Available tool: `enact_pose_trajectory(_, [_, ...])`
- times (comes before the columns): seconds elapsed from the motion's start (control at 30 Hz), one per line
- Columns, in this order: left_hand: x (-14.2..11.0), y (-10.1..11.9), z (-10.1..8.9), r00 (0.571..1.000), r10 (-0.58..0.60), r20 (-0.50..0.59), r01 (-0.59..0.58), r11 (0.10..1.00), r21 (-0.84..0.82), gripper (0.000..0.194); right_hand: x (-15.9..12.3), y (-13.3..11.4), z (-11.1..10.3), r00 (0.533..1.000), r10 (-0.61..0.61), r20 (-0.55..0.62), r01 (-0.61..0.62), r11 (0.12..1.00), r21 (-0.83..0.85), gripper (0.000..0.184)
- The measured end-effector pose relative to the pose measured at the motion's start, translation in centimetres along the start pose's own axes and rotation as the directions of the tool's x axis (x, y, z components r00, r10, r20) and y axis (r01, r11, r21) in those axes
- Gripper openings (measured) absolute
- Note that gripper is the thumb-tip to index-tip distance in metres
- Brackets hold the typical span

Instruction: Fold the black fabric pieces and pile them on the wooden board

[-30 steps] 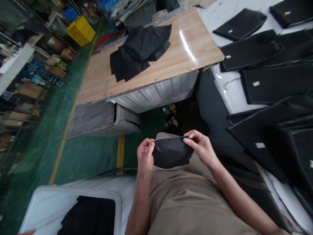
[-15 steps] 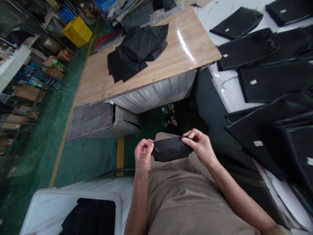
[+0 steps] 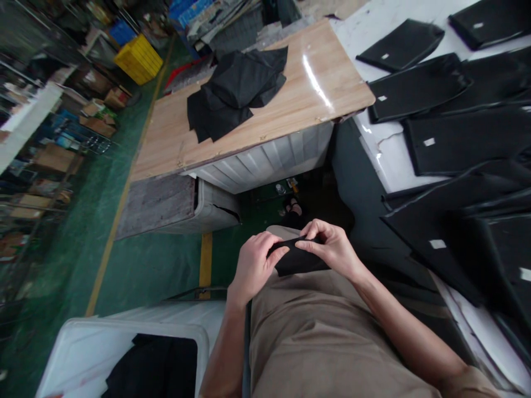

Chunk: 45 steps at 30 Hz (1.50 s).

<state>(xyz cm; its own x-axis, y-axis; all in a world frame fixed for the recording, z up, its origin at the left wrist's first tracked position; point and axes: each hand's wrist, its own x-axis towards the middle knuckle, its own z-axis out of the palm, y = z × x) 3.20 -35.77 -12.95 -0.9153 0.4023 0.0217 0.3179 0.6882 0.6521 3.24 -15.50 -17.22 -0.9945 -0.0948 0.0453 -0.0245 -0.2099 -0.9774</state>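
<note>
Over my lap hangs a small piece of black fabric [image 3: 301,261], its upper edge gripped by both hands. My left hand [image 3: 258,260] pinches that edge near its left end, thumb in front and fingers behind. Close beside it, my right hand [image 3: 327,246] pinches the same edge between thumb and fingers. The fingertips of the two hands are only a short gap apart. Part of the cloth is hidden behind my fingers.
Ahead, a wooden board [image 3: 302,105] carries a heap of black cloth [image 3: 238,83]. Black folded pieces with white tags [image 3: 464,138] cover the white table [image 3: 392,160] at right. A white bin [image 3: 203,342] holding black material stands at lower left. A yellow crate [image 3: 139,59] sits farther back.
My left hand has moved right along the fabric's edge, closer to my right hand, which has shifted slightly left. The cloth's upper edge is now bunched between them.
</note>
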Motion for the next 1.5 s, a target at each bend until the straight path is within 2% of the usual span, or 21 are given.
enact_pose_trajectory(0.1, [0.9,1.1,1.3,0.999,0.043,-0.030,-0.044,0.998,-0.036,0.021,0.3,-0.5,0.0,0.999,-0.039,0.021,0.040,0.999,-0.033,0.026])
enact_pose_trajectory(0.2, [1.1,1.2,2.3,0.998,0.000,-0.066,-0.011,0.986,-0.167,0.025,0.4,-1.1,-0.9,0.996,-0.057,0.074,0.066,0.989,-0.130,0.024])
enact_pose_trajectory(0.3, [1.0,0.8,2.8,0.992,-0.048,-0.120,0.015,0.965,-0.262,0.024,0.1,-1.1,-1.9,0.991,-0.004,0.136,0.036,0.971,-0.235,0.022])
enact_pose_trajectory(0.43, [0.7,0.8,2.8,0.980,-0.059,-0.188,-0.003,0.949,-0.314,0.024,-0.3,-0.3,-2.2,0.998,0.046,0.048,-0.034,0.970,-0.239,0.024])
enact_pose_trajectory(0.57, [0.6,1.1,2.5,0.987,-0.045,-0.157,-0.008,0.949,-0.317,0.018,-0.5,-0.2,-1.8,1.000,-0.015,-0.019,0.010,0.972,-0.234,0.019])
enact_pose_trajectory(0.7, [0.8,1.7,2.7,0.991,-0.027,-0.128,-0.004,0.973,-0.233,0.014,-0.6,-0.6,-1.3,0.997,-0.068,-0.042,0.056,0.970,-0.238,0.015])
enact_pose_trajectory(0.77, [0.9,2.0,3.1,0.988,-0.051,-0.148,0.019,0.978,-0.209,0.018,-0.6,-0.6,-1.1,0.996,-0.080,-0.045,0.067,0.969,-0.237,0.015])
enact_pose_trajectory(0.87, [1.0,2.2,3.9,0.974,-0.141,-0.178,0.089,0.958,-0.271,0.025,-0.7,-0.4,-1.0,0.997,-0.073,-0.029,0.064,0.967,-0.248,0.016])
enact_pose_trajectory(0.97, [1.0,1.9,4.3,0.959,-0.229,-0.166,0.156,0.918,-0.364,0.030,-0.7,-0.3,-1.4,0.998,0.004,0.059,0.012,0.963,-0.269,0.018])
enact_pose_trajectory(1.1, [0.8,1.4,4.4,0.962,-0.245,-0.123,0.171,0.886,-0.431,0.032,-0.8,-0.1,-1.9,0.969,0.170,0.178,-0.136,0.973,-0.185,0.029])
enact_pose_trajectory(1.23, [0.8,1.0,4.6,0.966,-0.246,-0.076,0.182,0.860,-0.477,0.037,-0.6,0.2,-1.9,0.936,0.290,0.200,-0.298,0.955,0.012,0.038])
enact_pose_trajectory(1.33, [0.9,0.7,4.9,0.964,-0.256,-0.074,0.189,0.853,-0.487,0.037,-0.3,0.3,-1.7,0.914,0.346,0.212,-0.373,0.922,0.106,0.044])
enact_pose_trajectory(1.43, [0.9,0.4,5.2,0.964,-0.253,-0.077,0.181,0.845,-0.504,0.038,-0.2,0.4,-1.7,0.904,0.366,0.221,-0.400,0.906,0.135,0.046])
enact_pose_trajectory(1.5, [0.8,0.2,5.3,0.960,-0.270,-0.069,0.195,0.828,-0.525,0.041,-0.3,0.4,-1.8,0.917,0.343,0.203,-0.368,0.924,0.104,0.044])
